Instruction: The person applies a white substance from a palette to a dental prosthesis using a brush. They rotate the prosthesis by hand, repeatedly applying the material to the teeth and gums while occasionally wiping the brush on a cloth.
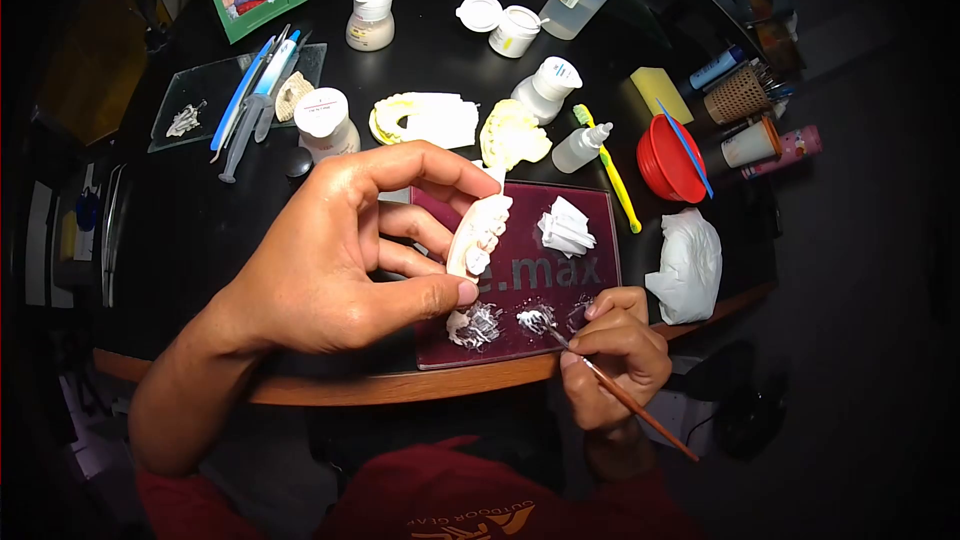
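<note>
My left hand [350, 250] grips a pale dental model [480, 237] between thumb and fingers, held up over the left part of a dark red mixing slab [520, 200]. White teeth show on the model's right side. In my right hand [618, 360] is a thin brush [640, 407] with a reddish-brown handle, pinched near its front. Its tip touches a small heap of white paste [535, 321] on the slab. Left of that lies a larger smeared patch of paste [473, 325]. A folded white tissue [567, 227] rests on the slab's upper right.
Behind the slab stand jars [326, 123], a yellowish dental cast [512, 135] and a dropper bottle [581, 148]. To the right are a yellow toothbrush [620, 180], a red bowl [668, 162] and crumpled tissue [688, 265]. A glass plate [175, 105] with tools lies at left.
</note>
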### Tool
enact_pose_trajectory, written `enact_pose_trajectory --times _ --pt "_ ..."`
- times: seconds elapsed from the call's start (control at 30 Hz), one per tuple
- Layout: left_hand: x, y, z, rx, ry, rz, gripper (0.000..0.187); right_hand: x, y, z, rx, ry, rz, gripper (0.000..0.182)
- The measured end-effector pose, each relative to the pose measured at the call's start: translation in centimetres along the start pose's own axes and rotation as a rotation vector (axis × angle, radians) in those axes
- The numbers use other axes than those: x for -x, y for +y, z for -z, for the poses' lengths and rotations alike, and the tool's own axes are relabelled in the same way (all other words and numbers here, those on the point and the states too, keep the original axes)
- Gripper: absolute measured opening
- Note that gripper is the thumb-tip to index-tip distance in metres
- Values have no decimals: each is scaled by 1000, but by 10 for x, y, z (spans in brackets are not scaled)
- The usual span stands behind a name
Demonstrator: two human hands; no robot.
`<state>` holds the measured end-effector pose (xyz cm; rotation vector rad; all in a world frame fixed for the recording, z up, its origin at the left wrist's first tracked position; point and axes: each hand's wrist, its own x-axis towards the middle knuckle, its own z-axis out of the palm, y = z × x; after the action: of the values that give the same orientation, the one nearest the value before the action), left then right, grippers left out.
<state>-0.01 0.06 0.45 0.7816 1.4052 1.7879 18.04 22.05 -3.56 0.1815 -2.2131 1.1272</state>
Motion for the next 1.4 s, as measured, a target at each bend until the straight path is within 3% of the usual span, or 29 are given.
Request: enact_pose_trajectory --times 0.5,1.1,1.4 --pt "0 -1 -2 -45 21 -29 54 5 2 -2 48 -12 -65 13" --pt "1 -2 -1 -28 -8 -33 57 -6 -3 -1 -52 -25 5 13" --pt "2 0 0 -32 -21 -38 54 -76 -19 -13 -221 -156 219 20"
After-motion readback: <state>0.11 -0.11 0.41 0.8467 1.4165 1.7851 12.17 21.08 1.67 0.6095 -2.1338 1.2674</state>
